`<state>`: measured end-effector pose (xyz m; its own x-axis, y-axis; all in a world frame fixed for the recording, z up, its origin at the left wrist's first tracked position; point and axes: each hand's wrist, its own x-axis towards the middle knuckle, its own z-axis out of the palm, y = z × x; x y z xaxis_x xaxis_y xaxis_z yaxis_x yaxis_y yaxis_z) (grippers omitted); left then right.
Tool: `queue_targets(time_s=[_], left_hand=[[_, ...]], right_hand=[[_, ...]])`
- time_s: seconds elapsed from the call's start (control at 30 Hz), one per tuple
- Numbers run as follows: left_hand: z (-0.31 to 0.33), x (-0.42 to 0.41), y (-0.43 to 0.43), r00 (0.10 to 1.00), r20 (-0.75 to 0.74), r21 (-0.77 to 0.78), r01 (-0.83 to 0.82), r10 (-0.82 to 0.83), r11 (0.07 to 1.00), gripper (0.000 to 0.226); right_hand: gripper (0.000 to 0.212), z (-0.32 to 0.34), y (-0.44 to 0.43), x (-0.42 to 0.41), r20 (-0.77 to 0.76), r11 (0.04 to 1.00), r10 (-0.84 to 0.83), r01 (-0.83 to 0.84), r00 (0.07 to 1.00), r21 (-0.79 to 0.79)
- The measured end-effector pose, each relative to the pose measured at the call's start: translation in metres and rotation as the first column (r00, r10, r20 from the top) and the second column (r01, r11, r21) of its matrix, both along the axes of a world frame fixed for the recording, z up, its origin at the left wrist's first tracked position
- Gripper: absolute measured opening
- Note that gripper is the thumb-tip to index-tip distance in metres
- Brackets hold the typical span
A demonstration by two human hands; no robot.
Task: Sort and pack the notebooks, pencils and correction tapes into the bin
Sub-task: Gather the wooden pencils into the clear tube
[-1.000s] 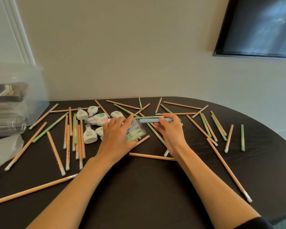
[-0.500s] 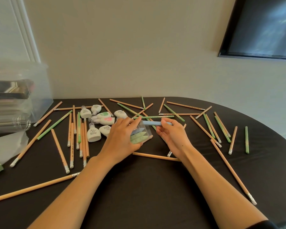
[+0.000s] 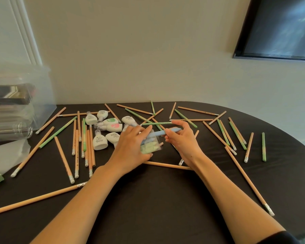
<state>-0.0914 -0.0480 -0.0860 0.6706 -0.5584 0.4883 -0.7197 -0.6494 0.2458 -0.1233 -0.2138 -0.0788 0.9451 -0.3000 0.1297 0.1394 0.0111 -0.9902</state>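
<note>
Right hand (image 3: 183,140) pinches blue stick (image 3: 163,132) at its outer end, left hand (image 3: 130,148) curls round clear pouch (image 3: 151,147) just leftward; best to steady the pouch mouth and feed the stick in straight.

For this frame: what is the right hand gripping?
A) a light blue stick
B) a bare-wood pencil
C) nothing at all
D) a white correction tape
A: fingers of the right hand pinch the light blue stick, whose other end meets the clear packet held by the left hand.
</note>
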Motion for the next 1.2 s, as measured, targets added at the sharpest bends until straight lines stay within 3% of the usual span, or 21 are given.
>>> queue_targets(time_s=[0.1,0.27,0.5,0.57,0.67,0.77,0.93,1.07,1.13,1.2], left_hand=[[0.001,-0.003,-0.006,0.999,-0.018,0.007,0.034,-0.034,0.999,0.082],[0.005,0.0,-0.005,0.999,0.019,-0.041,-0.036,0.037,0.999,0.079],[0.004,-0.002,-0.007,0.999,-0.013,-0.018,-0.039,0.039,0.999,0.076],[0.003,-0.002,-0.008,0.999,-0.012,-0.035,-0.045,0.045,0.998,0.076],[0.003,-0.003,-0.007,0.997,-0.01,-0.076,-0.08,0.079,0.994,0.076],[0.003,-0.002,-0.005,0.994,-0.029,-0.146,-0.112,0.109,0.983,0.079],[0.008,-0.005,-0.009,0.996,-0.045,-0.239,-0.088,0.079,0.967,0.085],[0.011,-0.007,-0.013,0.978,-0.185,-0.356,-0.162,0.1,0.92,0.099],[0.011,-0.007,-0.013,0.954,-0.288,-0.427,-0.201,0.078,0.881,0.099],[0.011,-0.008,-0.012,0.943,-0.332,-0.483,-0.186,0.018,0.856,0.093]], right_hand=[[0.033,-0.004,0.009,0.002,-0.002,0.994,0.035,-0.035,0.999,-0.107],[0.026,0.001,0.007,0.003,0.072,0.983,-0.038,0.024,0.997,0.181],[0.014,-0.003,0.012,0.0,0.157,0.993,-0.109,0.098,0.982,0.072],[0.009,-0.004,0.015,-0.001,0.143,0.998,-0.064,0.067,0.988,-0.018],[0.024,-0.005,0.02,-0.002,0.101,0.997,0.063,-0.058,0.993,-0.056],[0.027,-0.004,0.022,-0.003,0.046,0.985,0.144,-0.139,0.988,-0.103],[0.031,0.0,0.024,-0.005,0.101,0.978,0.194,-0.201,0.976,0.063],[0.024,0.006,0.016,-0.006,0.079,0.953,-0.005,-0.019,0.997,0.303],[0.023,0.007,0.016,-0.007,-0.019,0.979,-0.023,0.027,1.0,0.203],[0.024,0.007,0.02,-0.007,-0.099,0.995,0.052,-0.044,0.994,0.084]])
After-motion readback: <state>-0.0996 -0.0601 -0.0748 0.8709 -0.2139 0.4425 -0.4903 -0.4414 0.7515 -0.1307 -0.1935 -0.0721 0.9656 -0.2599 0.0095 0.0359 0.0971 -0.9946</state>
